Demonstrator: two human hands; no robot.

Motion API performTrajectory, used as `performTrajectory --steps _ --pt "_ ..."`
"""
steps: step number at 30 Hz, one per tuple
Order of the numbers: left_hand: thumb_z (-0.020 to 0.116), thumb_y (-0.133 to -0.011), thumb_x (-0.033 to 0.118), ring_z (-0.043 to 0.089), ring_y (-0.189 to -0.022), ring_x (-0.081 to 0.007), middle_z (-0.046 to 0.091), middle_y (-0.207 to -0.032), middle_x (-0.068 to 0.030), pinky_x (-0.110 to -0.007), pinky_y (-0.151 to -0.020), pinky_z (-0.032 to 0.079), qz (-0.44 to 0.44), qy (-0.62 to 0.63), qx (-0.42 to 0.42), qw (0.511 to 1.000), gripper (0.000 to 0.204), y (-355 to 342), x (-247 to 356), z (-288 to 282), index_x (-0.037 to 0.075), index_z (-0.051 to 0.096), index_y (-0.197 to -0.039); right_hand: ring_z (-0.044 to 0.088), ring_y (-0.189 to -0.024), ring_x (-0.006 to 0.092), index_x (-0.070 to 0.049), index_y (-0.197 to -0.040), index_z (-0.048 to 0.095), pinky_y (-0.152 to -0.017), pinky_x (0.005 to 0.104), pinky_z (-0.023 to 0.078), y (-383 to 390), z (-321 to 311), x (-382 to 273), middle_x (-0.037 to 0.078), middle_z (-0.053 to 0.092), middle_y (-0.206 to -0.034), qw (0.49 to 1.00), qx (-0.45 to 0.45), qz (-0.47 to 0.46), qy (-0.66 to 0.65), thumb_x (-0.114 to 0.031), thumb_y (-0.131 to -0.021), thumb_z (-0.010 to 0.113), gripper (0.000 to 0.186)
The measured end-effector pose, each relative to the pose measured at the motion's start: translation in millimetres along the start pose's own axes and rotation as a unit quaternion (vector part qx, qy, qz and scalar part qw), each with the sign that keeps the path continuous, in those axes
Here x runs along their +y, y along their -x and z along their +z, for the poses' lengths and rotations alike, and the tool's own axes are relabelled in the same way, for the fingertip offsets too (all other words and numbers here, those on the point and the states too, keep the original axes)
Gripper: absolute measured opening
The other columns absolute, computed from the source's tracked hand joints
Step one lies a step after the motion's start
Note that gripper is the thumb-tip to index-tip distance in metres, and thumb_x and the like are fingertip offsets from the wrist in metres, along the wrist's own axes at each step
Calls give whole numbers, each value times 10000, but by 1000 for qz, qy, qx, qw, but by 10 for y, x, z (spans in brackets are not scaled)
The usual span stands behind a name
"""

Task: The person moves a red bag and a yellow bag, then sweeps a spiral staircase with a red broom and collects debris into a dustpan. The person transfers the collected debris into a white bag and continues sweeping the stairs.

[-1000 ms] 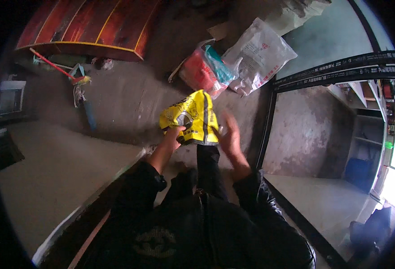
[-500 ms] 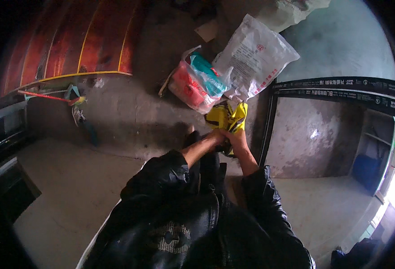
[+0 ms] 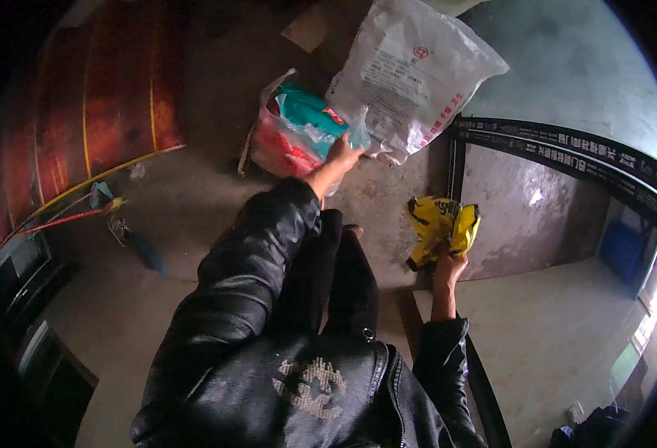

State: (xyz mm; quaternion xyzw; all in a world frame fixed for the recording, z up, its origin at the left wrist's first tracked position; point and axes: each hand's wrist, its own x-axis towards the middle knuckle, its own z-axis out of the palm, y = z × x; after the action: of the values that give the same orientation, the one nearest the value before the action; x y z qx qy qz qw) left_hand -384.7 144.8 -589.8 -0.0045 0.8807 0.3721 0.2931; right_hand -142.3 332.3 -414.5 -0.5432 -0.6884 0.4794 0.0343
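Observation:
My left hand (image 3: 341,158) is at the near right edge of a clear plastic bag (image 3: 269,153), its fingers closed on the thin film. Inside that bag lie a teal packet (image 3: 302,108) and something red (image 3: 293,158). Off to the right, my right hand (image 3: 450,267) grips a crumpled yellow-and-black plastic bag (image 3: 444,219) from below, fingers wrapped around its gathered lower part. The yellow bag is held over the floor, apart from the clear one. Behind the clear bag lies a large white printed sack (image 3: 418,75).
Red panels with yellow edging (image 3: 112,112) stand at the far left, near a red-handled tool (image 3: 63,220). On the right, black printed strips (image 3: 567,145) cross beside a pale sheet (image 3: 575,67). A flat piece of cardboard (image 3: 304,28) lies at the back.
My hands have parted: both were together at the yellow bag. The right has carried it to the right, while the left has moved up and left to the clear bag.

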Motion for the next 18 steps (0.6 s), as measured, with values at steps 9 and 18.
performTrajectory --steps 9,18 --pt "717 -657 193 613 -879 -288 620 -988 -195 -367 -771 477 -109 228 -112 961 619 -943 -176 393 -27 464 -1178 601 -709 133 27 -960 615 -649 289 494 197 61 166 57 650 -809 995 36 75 -61 -93 -798 649 205" --pt "501 -819 218 589 -801 -392 612 -827 -200 -476 -667 462 51 -78 -9 996 199 448 -176 -758 45 581 -875 599 -732 138 30 -979 607 -664 294 489 185 41 -68 74 652 -811 996 4 -9 84 -138 -819 632 233"
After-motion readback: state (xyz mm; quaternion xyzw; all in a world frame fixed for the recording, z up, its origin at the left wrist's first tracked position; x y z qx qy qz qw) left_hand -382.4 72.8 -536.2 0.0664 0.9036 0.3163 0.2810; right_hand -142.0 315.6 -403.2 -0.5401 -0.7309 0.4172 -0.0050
